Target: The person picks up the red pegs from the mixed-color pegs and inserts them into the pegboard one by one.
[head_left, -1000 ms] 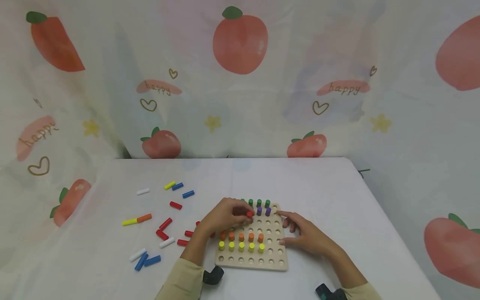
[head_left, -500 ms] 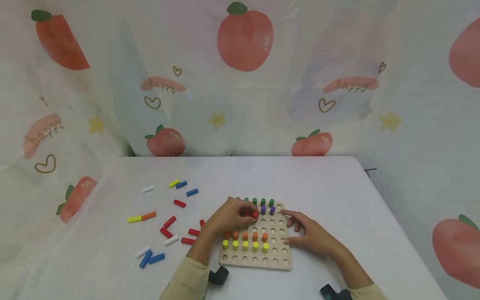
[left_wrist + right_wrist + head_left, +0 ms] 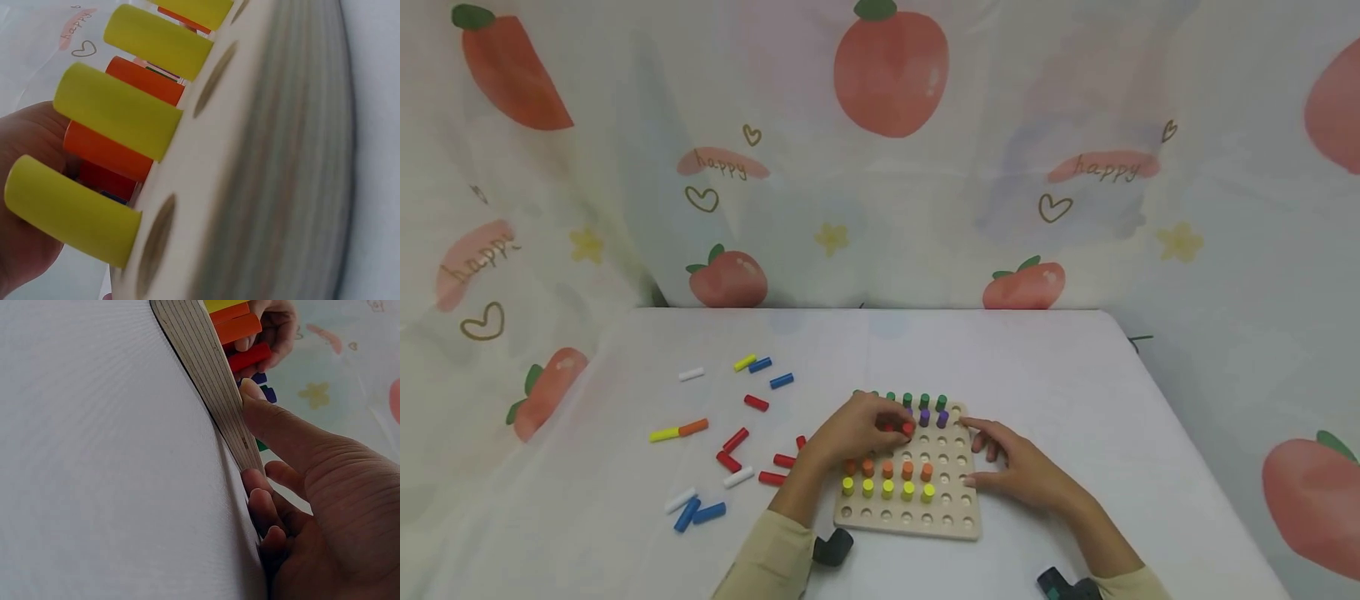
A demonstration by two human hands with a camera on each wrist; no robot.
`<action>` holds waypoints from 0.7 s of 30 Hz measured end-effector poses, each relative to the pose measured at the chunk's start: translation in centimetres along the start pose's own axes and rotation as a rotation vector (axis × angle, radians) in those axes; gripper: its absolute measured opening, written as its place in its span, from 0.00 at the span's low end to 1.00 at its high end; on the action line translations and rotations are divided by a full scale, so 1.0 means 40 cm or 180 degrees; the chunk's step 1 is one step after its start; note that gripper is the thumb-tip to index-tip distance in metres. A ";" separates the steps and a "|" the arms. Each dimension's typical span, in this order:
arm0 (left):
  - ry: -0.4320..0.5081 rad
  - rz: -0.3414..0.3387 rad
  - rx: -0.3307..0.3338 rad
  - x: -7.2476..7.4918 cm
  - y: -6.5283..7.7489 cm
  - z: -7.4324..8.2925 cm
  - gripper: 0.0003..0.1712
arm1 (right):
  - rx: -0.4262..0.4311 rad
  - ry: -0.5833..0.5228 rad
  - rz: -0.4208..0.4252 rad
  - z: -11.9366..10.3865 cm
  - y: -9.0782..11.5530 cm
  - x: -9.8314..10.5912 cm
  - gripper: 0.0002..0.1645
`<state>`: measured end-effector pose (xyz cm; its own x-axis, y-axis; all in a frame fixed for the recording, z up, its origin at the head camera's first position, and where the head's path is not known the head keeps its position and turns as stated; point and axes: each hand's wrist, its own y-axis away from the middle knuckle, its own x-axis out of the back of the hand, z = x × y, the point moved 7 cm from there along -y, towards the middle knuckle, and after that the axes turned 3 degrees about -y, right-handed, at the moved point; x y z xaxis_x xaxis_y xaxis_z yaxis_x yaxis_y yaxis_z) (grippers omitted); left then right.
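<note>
My left hand [image 3: 859,429] is over the left part of a wooden pegboard [image 3: 917,528], its thumb and fingertips around a red peg [image 3: 907,428]. In the right wrist view that red peg [image 3: 251,357] sticks up between the fingertips, above the board. Along the board's right edge lies my right hand [image 3: 1018,468], with index finger and thumb spread apart. Its thumb tip touches the top of the edge in the right wrist view, and the other fingers bend against the side. Yellow pegs [image 3: 887,489] and orange pegs [image 3: 907,470] stand in rows; purple pegs [image 3: 925,418] stand farther back.
Green pegs [image 3: 925,402] line the board's far row. To the left on the white table [image 3: 1037,367] lie several loose red pegs [image 3: 735,439], blue pegs [image 3: 709,512], white pegs [image 3: 739,477], yellow pegs [image 3: 664,434] and an orange peg [image 3: 693,427]. A printed curtain hangs behind.
The head view has shifted slightly. My left hand still pinches the red peg at nearly the same spot on the board, and my right hand keeps its place at the edge.
</note>
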<state>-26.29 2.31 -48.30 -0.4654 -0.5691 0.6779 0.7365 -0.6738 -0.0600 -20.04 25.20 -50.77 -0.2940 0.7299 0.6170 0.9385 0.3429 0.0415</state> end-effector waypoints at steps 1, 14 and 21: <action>-0.0001 -0.0002 -0.0006 0.001 -0.002 0.001 0.12 | 0.0008 0.0010 0.0017 -0.001 0.000 0.002 0.50; -0.0071 0.0006 0.0214 -0.020 0.007 -0.006 0.11 | -0.0013 -0.0027 -0.0025 0.006 0.010 -0.005 0.49; -0.0143 0.0056 0.0230 -0.005 -0.001 -0.001 0.13 | 0.0018 0.0097 0.0038 0.000 0.002 0.002 0.50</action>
<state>-26.24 2.44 -48.47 -0.4307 -0.5578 0.7095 0.7787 -0.6270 -0.0202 -20.00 25.29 -50.73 -0.2770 0.7157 0.6412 0.9409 0.3375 0.0297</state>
